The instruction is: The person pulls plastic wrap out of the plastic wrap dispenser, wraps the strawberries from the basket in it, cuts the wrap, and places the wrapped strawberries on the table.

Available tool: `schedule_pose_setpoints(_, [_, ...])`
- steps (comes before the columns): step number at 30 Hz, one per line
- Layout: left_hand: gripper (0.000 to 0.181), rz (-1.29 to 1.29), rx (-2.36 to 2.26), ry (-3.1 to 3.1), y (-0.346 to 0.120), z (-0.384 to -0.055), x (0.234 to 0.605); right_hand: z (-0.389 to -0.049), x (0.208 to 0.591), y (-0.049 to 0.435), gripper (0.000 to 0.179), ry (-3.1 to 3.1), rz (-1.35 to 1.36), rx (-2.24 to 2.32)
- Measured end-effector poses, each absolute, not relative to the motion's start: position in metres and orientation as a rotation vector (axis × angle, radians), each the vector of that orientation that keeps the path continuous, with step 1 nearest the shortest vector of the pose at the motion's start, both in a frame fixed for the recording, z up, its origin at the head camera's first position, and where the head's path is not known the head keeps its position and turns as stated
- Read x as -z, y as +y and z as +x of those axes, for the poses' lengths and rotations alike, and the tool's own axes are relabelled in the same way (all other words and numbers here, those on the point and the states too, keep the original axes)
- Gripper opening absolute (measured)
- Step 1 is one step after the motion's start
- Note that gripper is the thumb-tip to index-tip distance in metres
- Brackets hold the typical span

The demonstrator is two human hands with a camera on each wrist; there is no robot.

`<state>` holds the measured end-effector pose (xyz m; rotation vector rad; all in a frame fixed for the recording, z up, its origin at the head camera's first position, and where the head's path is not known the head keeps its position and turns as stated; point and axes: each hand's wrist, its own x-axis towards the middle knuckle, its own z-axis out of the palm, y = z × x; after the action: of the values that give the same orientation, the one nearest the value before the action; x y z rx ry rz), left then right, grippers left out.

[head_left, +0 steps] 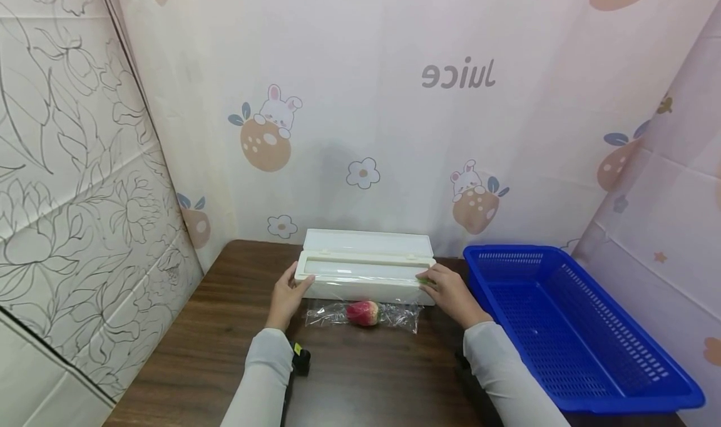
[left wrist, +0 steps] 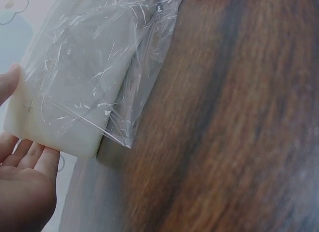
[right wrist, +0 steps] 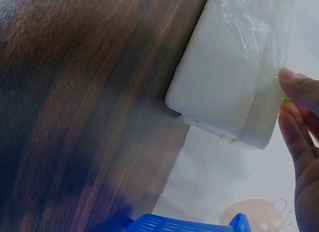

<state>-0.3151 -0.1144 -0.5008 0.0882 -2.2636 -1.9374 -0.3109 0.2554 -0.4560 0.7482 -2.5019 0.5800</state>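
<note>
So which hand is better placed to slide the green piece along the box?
Probably the right hand: it pinches the green piece; the left hand holds the white box at its opposite end.

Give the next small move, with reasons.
Probably slide the green tab left along the box: the right hand pinches it near the right end, the left hand holds the other end, and clear film, seemingly uncut, runs down towards the fruit.
</note>
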Motion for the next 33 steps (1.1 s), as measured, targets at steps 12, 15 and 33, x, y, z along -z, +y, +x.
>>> schedule_pose_setpoints(12, [0.077,0.078,1.946,-2.256,-0.1152,-0.3149,0.5025,-0.3141,0.4535,0.2555,0.024,-2.523,0.862,-0.546])
schedule_pose_setpoints(15, [0.078,0.076,1.954,-2.255,-0.1155,-0.3160,0.5031,-0.3160,0.4527,0.2560,0.025,-2.522,0.883,-0.545])
schedule_pose_setpoints(33, [0.076,0.051,1.984,-2.212,-0.1155,-0.3190,0.5050,-0.3207,0.4495,0.2529,0.029,-2.517,0.986,-0.508])
